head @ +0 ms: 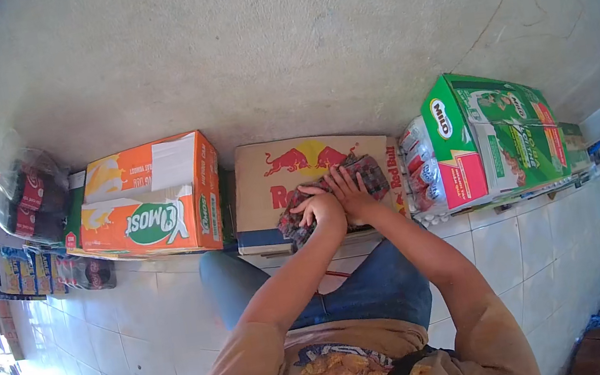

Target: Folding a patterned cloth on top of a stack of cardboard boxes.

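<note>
A folded plaid cloth (369, 169) in dark red and grey lies on top of a brown Red Bull cardboard box (254, 186). My left hand (320, 212) rests on the left part of the cloth, its fingers bent and apart. Flat on the cloth's middle, my right hand (353, 196) has its fingers spread. Both wrists come close together at the box's near side. The cloth covers part of the box's printed lettering, and part of the cloth is hidden under my hands.
Left of the box stands an orange Yomost carton (141, 209), with wrapped Coca-Cola bottles (31, 198) beyond it. To the right are shrink-wrapped cans (424, 173) and a green Milo carton (510, 136). Behind rises a plastered wall (277, 44); the floor (143, 312) is tiled.
</note>
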The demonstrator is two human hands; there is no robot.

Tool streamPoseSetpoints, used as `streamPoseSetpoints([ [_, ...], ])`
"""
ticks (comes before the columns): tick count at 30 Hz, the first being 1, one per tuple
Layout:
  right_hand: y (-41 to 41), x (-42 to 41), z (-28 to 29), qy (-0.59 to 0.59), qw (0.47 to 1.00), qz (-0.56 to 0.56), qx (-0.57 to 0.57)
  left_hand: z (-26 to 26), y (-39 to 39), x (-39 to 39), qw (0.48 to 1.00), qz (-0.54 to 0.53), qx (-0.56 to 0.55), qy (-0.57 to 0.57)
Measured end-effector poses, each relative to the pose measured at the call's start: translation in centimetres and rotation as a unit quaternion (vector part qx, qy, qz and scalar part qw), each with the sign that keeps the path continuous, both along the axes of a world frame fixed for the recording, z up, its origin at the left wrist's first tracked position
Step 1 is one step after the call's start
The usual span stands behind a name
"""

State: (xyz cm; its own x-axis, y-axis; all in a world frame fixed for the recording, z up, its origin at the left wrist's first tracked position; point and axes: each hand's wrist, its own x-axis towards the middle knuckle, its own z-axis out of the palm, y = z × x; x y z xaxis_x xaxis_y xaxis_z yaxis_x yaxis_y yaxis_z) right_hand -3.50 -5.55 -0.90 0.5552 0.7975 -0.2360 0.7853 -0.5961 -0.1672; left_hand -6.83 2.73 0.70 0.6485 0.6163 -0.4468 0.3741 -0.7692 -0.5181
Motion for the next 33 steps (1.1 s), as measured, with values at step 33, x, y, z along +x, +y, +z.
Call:
streamPoseSetpoints([
  [33, 2.9, -8.8, 2.1, 0.065, 0.975, -0.212, 0.013, 1.5, 6.1, -10.9, 0.821, -0.224, -0.194, -0.488],
])
